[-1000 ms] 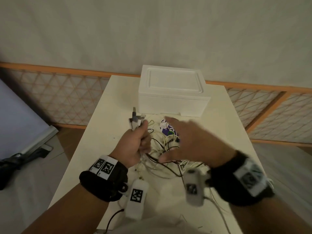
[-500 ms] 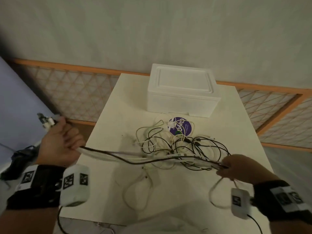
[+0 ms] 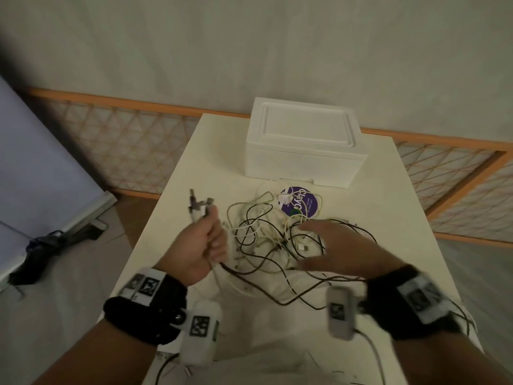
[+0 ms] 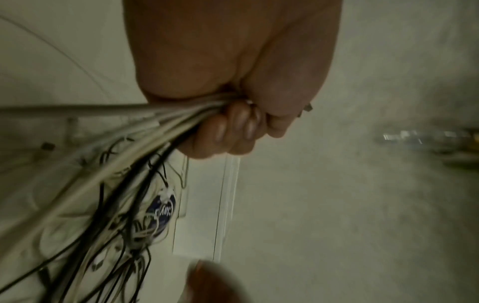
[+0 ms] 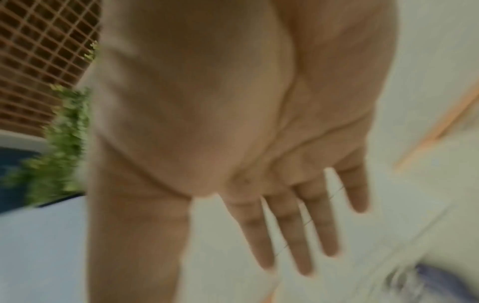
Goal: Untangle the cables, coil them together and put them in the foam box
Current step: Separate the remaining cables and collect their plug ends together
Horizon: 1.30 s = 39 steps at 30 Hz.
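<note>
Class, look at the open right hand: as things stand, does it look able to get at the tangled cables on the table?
Probably yes. The right hand is open, holds nothing and hovers right above the tangled cables; nothing lies between them.

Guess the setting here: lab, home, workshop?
Probably a makeshift recording corner in a plain room, not a workshop. A small white table stands against a bare wall with an orange-framed lattice panel along its base, and holds only tangled cables and a closed foam box.
</note>
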Tool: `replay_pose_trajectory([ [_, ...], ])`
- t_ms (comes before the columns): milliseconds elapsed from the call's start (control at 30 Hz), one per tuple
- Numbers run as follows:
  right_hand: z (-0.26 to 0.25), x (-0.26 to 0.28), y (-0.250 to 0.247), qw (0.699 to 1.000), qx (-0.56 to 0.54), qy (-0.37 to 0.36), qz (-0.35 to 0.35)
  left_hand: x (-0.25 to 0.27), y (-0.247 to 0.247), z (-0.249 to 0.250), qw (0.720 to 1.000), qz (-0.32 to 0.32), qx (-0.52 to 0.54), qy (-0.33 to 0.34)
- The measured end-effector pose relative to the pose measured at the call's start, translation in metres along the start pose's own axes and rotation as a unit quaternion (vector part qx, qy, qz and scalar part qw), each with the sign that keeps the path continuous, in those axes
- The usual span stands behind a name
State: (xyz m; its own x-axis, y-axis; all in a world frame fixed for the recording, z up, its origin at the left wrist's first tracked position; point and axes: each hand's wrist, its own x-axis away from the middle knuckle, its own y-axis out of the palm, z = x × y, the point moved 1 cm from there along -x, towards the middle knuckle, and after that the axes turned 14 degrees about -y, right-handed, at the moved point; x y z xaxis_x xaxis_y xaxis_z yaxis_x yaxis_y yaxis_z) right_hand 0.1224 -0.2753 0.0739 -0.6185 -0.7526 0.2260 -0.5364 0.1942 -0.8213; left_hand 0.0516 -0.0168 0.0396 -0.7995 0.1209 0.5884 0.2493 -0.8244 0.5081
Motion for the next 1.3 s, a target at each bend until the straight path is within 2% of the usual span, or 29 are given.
replay_pose_trajectory([
  [67, -0.049, -0.03, 0.021, 0.984, -0.14, -0.111, 0.004, -0.001, 0.024, 0.0, 0.998, -0.026, -0.051, 0.016],
  [100, -0.065, -0.042, 0.031, 0.97, -0.197, -0.141, -0.003, -0.002, 0.029, 0.0, 0.997, -0.029, -0.069, 0.025],
  [133, -0.072, -0.051, 0.041, 0.957, -0.251, -0.142, -0.017, -0.002, 0.03, 0.002, 0.997, -0.028, -0.067, 0.032],
  [167, -0.074, -0.057, 0.049, 0.944, -0.308, -0.113, -0.034, -0.001, 0.026, 0.003, 0.998, -0.025, -0.046, 0.033],
  [233, -0.068, -0.063, 0.066, 0.932, -0.35, -0.057, -0.076, 0.0, 0.011, 0.001, 1.0, -0.007, -0.009, 0.011],
  [300, -0.065, -0.07, 0.082, 0.942, -0.305, -0.064, -0.124, 0.004, -0.007, -0.011, 0.999, 0.035, -0.019, -0.028],
  [400, -0.065, -0.085, 0.102, 0.963, -0.151, -0.098, -0.201, 0.008, -0.036, -0.035, 0.993, 0.101, -0.035, -0.06],
  [467, -0.063, -0.093, 0.116, 0.964, -0.059, -0.106, -0.236, 0.009, -0.055, -0.049, 0.987, 0.139, -0.025, -0.072],
  [533, -0.057, -0.095, 0.133, 0.958, 0.071, -0.138, -0.243, 0.008, -0.069, -0.06, 0.983, 0.168, 0.003, -0.079],
  [600, -0.05, -0.094, 0.151, 0.954, 0.15, -0.152, -0.209, 0.007, -0.078, -0.068, 0.98, 0.175, 0.031, -0.092],
  [700, -0.039, -0.097, 0.164, 0.961, 0.167, -0.158, -0.156, 0.004, -0.083, -0.075, 0.979, 0.175, 0.027, -0.101],
  [800, -0.027, -0.104, 0.162, 0.968, 0.172, -0.129, -0.13, -0.002, -0.081, -0.071, 0.979, 0.177, 0.024, -0.101],
  [1000, -0.01, -0.106, 0.157, 0.966, 0.191, -0.129, -0.118, -0.019, -0.072, -0.062, 0.978, 0.177, -0.001, -0.115],
  [1200, 0.035, -0.112, 0.124, 0.982, 0.175, -0.023, -0.069, -0.03, -0.06, -0.05, 0.979, 0.167, -0.012, -0.119],
  [1300, 0.051, -0.115, 0.09, 0.989, 0.137, 0.045, -0.036, -0.032, -0.056, -0.045, 0.979, 0.165, -0.016, -0.116],
])
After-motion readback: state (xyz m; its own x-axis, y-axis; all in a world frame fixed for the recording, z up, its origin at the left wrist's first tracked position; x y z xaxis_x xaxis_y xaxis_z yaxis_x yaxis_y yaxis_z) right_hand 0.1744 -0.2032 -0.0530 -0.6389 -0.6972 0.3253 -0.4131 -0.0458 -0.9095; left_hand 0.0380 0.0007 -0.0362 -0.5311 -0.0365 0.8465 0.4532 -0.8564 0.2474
